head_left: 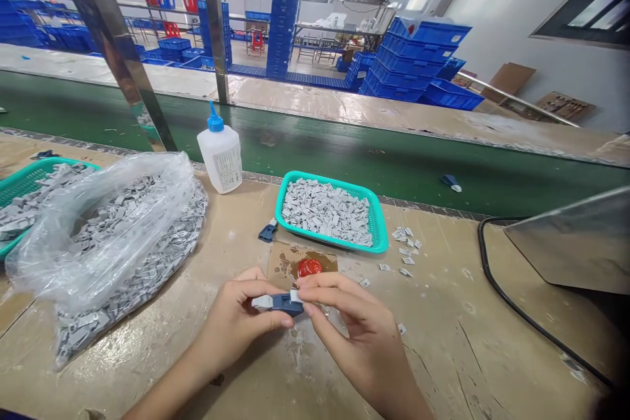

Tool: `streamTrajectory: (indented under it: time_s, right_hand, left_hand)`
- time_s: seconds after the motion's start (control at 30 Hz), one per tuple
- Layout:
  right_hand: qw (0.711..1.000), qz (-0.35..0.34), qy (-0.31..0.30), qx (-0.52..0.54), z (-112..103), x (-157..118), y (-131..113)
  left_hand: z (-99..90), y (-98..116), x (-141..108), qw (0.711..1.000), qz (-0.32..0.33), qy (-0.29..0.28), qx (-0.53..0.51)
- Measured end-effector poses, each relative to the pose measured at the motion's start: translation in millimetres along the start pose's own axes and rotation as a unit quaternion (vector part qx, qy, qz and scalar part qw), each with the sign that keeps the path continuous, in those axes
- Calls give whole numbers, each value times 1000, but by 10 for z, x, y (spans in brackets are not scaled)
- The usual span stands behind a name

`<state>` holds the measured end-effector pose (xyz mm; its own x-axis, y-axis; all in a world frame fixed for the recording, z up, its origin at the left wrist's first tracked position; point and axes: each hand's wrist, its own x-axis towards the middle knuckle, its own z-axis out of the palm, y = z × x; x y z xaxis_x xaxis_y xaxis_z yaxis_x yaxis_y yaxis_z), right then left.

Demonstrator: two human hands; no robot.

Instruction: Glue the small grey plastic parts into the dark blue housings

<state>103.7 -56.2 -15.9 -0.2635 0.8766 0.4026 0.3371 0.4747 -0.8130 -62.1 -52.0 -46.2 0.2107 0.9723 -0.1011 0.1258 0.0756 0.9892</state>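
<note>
Between the thumb and fingers of my left hand (249, 312) is a dark blue plastic part (283, 303) with a light grey tip at its left end. My right hand (352, 325) pinches a small light grey plastic piece (296, 296) against the top right end of that part. Just beyond my fingers, a red cap (310, 267) lies on a brown wet patch. A teal basket (381, 230) full of small grey pieces stands behind it. Another dark blue part (268, 231) rests by the basket's left side.
A clear plastic bag (123, 269) of grey parts lies at left, before another teal basket (14, 190). A white bottle with blue nozzle (221, 157) stands near the green conveyor belt (315, 151). Loose grey pieces (406, 252) and a black cable (512, 302) are at right.
</note>
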Motion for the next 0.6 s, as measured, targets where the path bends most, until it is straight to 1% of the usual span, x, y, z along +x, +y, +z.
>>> streamTrajectory:
  time_s: [0.1, 0.23, 0.33, 0.37, 0.4, 0.43, 0.47, 0.53, 0.57, 0.6]
  right_hand:
    - [1000, 4, -21, 0, 2, 7, -3]
    - [998, 13, -55, -10, -19, 11, -40]
    - [997, -4, -64, -37, -25, -8, -65]
    - [997, -18, -52, -54, -17, -20, -60]
    - [996, -39, -33, -76, -2, -32, -46]
    - [993, -64, -8, -104, 18, -42, -22]
    - [986, -95, 22, -134, 43, -47, 11]
    - [966, -157, 76, -191, 94, -29, 90]
    - [955, -184, 92, -214, 114, -7, 125]
    - [945, -207, 101, -231, 126, 23, 151]
  left_hand:
    - [-16, 36, -27, 998, 19, -2, 58]
    - [-36, 94, -54, 998, 18, 3, 62]
    - [-5, 124, -39, 999, 8, 33, 12]
    - [30, 127, -30, 999, 3, 43, -27]
    - [78, 126, -20, 995, -7, 54, -88]
    - [139, 122, -10, 983, -21, 62, -171]
    - [207, 117, 1, 961, -40, 61, -266]
    - [343, 117, 30, 896, -74, 40, -435]
    - [394, 127, 54, 868, -83, 27, -489]
    - [426, 148, 89, 853, -85, 16, -515]
